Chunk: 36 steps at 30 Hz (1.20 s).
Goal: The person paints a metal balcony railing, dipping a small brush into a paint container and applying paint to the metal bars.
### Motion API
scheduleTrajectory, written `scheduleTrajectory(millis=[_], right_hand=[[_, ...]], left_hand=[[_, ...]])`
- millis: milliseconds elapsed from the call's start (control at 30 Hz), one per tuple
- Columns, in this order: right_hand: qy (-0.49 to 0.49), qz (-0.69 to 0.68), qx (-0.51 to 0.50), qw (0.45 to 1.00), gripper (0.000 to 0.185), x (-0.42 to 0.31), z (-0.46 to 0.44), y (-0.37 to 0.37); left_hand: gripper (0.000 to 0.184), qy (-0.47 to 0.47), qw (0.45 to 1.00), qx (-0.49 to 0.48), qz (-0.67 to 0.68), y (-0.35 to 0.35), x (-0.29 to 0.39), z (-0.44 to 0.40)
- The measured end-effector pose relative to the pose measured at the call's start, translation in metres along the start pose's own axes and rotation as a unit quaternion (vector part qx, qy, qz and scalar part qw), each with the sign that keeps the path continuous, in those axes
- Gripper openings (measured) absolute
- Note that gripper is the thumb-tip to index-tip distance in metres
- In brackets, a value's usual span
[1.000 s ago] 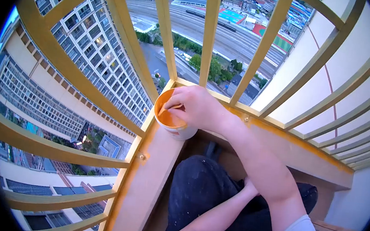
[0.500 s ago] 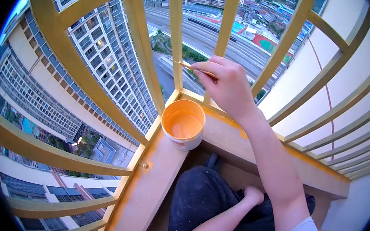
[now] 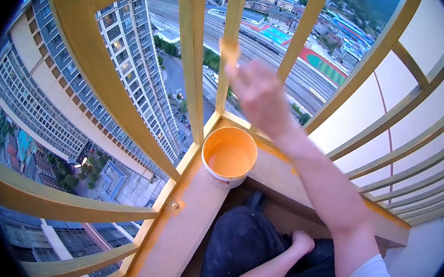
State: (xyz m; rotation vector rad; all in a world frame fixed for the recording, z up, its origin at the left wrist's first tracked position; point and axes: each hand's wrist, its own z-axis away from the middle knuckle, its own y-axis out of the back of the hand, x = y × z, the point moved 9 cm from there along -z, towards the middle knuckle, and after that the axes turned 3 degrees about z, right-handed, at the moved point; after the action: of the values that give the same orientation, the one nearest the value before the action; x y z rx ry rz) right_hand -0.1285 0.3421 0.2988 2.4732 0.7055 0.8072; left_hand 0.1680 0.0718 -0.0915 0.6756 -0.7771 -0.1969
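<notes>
My right hand [image 3: 263,92] is raised above the ledge, blurred by motion, its fingers closed on a small paint brush [image 3: 229,50]. The brush end, smeared and orange-yellow, is at a yellow railing bar [image 3: 231,23]. Below and left of that hand, a white bucket [image 3: 229,157] with orange paint inside stands upright on the ledge corner. My left hand [image 3: 302,242] rests on my dark trousers, its fingers curled in and partly hidden, so what they hold, if anything, does not show.
Yellow railing bars [image 3: 187,56] rise on the left, front and right of the ledge [image 3: 185,225], whose edges carry orange paint. A bolt [image 3: 175,205] sticks up on the left ledge. Beyond the bars is a long drop to buildings and tracks.
My right hand has come out of the bucket with the brush and moved up to a railing bar. The view has tilted upward. My left hand stays on my lap.
</notes>
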Motion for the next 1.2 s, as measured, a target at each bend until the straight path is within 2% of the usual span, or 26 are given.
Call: scheduleTrajectory(millis=[67,133,167,233,300,333,400,433,500,567,600,633,667,733,800,833,867,900,933,967,1033,1067,1100,1133,1167,1200], right_hand=[[-0.018,-0.128,-0.086,0.988,0.016,-0.022,0.031,-0.042],[-0.049,-0.169,-0.099,0.979,0.02,-0.016,0.039,-0.061],[-0.078,-0.211,-0.112,0.968,0.024,-0.009,0.039,-0.069],[-0.087,-0.154,-0.074,0.981,0.013,0.015,-0.003,-0.03],[-0.052,-0.039,0.083,0.994,0.015,0.025,-0.036,0.038],[-0.051,-0.038,0.084,0.994,0.015,0.031,-0.047,0.051],[-0.015,0.03,0.185,0.982,0.018,0.032,-0.053,0.088],[-0.02,0.048,0.161,0.986,0.022,0.025,-0.048,0.077],[-0.029,-0.019,0.013,0.999,0.024,0.008,-0.018,0.013],[-0.035,-0.111,-0.097,0.988,0.025,-0.012,0.022,-0.016],[-0.037,-0.108,-0.095,0.989,0.025,-0.018,0.032,-0.001],[-0.131,-0.176,-0.028,0.975,0.021,-0.005,0.045,0.027],[-0.22,-0.239,0.042,0.945,0.018,0.008,0.062,0.055],[-0.329,-0.279,0.069,0.9,0.016,0.019,0.103,0.106],[-0.399,-0.352,0.017,0.846,0.017,0.016,0.171,0.138],[-0.449,-0.381,-0.004,0.808,0.018,0.015,0.207,0.153],[-0.499,-0.409,-0.02,0.764,0.021,0.012,0.247,0.169],[-0.584,-0.439,-0.006,0.683,0.025,0.009,0.298,0.18],[-0.657,-0.47,0.013,0.589,0.03,0.002,0.347,0.189],[-0.663,-0.455,0.03,0.594,0.03,0.0,0.377,0.21],[-0.726,-0.519,0.219,0.394,0.035,-0.007,0.449,0.235],[-0.724,-0.514,0.234,0.397,0.035,-0.009,0.476,0.252],[-0.738,-0.518,0.258,0.349,0.035,-0.016,0.507,0.259],[-0.747,-0.523,0.281,0.299,0.036,-0.026,0.539,0.259],[-0.72,-0.549,0.319,0.281,0.035,-0.031,0.572,0.251],[-0.714,-0.544,0.325,0.297,0.034,-0.028,0.561,0.255]], left_hand=[[0.034,0.015,1.0,0.007,-0.004,-0.009,-0.007,-0.01],[0.035,0.015,0.999,0.048,0.012,-0.014,-0.008,-0.014],[0.034,0.0,0.999,0.038,-0.003,-0.021,-0.007,-0.018],[0.034,0.003,1.0,0.017,0.006,-0.012,-0.006,-0.009],[0.034,0.004,1.0,-0.001,0.014,0.003,-0.004,0.002],[0.034,0.0,1.0,-0.015,0.014,0.008,-0.003,0.006],[0.033,-0.001,0.999,-0.031,0.01,0.005,-0.003,0.005],[0.033,-0.01,1.0,-0.029,0.004,-0.001,-0.004,0.002],[0.033,-0.017,1.0,-0.024,-0.008,-0.003,-0.009,-0.001],[0.039,-0.022,0.999,-0.041,-0.014,-0.005,-0.011,0.002],[0.039,-0.022,0.999,-0.041,-0.018,-0.007,-0.014,0.006],[0.039,-0.023,1.0,-0.006,0.009,-0.001,-0.018,0.01],[0.038,-0.025,0.999,0.031,0.036,0.005,-0.019,0.012],[0.041,-0.006,0.997,0.045,0.062,-0.012,-0.032,-0.005],[0.044,0.01,0.993,0.053,0.101,0.022,-0.025,0.026],[0.045,-0.002,0.998,0.003,0.066,0.006,-0.031,0.01],[0.047,0.016,0.996,-0.077,0.03,0.009,-0.023,0.022],[0.048,0.007,0.999,-0.017,0.042,-0.021,-0.042,-0.018],[0.049,0.006,1.0,0.008,0.028,-0.017,-0.046,-0.018],[0.05,-0.027,0.999,0.016,0.008,-0.018,-0.043,-0.02],[0.051,-0.015,1.0,-0.015,-0.009,0.008,-0.022,0.019],[0.059,-0.002,1.0,-0.027,0.012,-0.017,-0.044,-0.007],[0.061,0.004,0.998,-0.056,-0.007,-0.028,-0.054,-0.018],[0.059,0.009,1.0,0.003,0.009,-0.022,-0.056,-0.017],[0.064,0.005,0.999,0.01,0.032,-0.028,-0.061,-0.018],[0.069,0.004,0.998,0.019,0.058,-0.025,-0.066,-0.017]])
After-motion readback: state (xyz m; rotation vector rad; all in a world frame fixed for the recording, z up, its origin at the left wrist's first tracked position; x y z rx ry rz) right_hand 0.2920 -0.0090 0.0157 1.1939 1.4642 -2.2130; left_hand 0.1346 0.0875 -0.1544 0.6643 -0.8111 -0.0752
